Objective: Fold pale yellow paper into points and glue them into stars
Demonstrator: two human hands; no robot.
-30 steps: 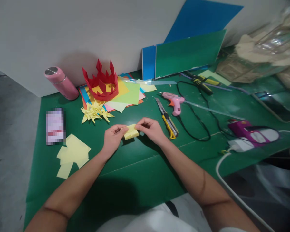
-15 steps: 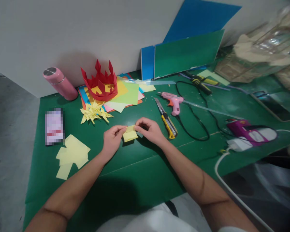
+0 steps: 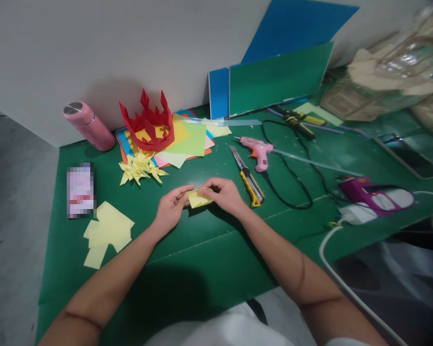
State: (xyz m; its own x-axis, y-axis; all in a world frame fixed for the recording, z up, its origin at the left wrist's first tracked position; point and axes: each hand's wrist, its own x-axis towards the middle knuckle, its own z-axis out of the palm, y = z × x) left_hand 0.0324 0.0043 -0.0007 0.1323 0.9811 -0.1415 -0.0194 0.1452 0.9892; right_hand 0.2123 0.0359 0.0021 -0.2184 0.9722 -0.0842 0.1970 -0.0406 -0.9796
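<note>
A small folded piece of yellow paper (image 3: pixel 198 198) is pinched between both my hands just above the green mat (image 3: pixel 209 259). My left hand (image 3: pixel 171 209) grips its left end with closed fingers. My right hand (image 3: pixel 223 193) pinches its right end and top edge. Behind them lies a pile of folded yellow paper spikes (image 3: pixel 140 168) and a red paper crown (image 3: pixel 148 122) on a stack of coloured sheets (image 3: pixel 187 142). Loose yellow squares (image 3: pixel 108 230) lie at the left.
A yellow utility knife (image 3: pixel 248 175) and a pink glue gun (image 3: pixel 259 151) with black cord lie right of my hands. A pink bottle (image 3: pixel 87 125), a phone (image 3: pixel 81 189), green and blue boards (image 3: pixel 274 79) against the wall, a purple device (image 3: pixel 375 197).
The yellow paper has been folded flatter and narrower between my fingers. My hands have drawn closer together; the right fingers now press over its top edge.
</note>
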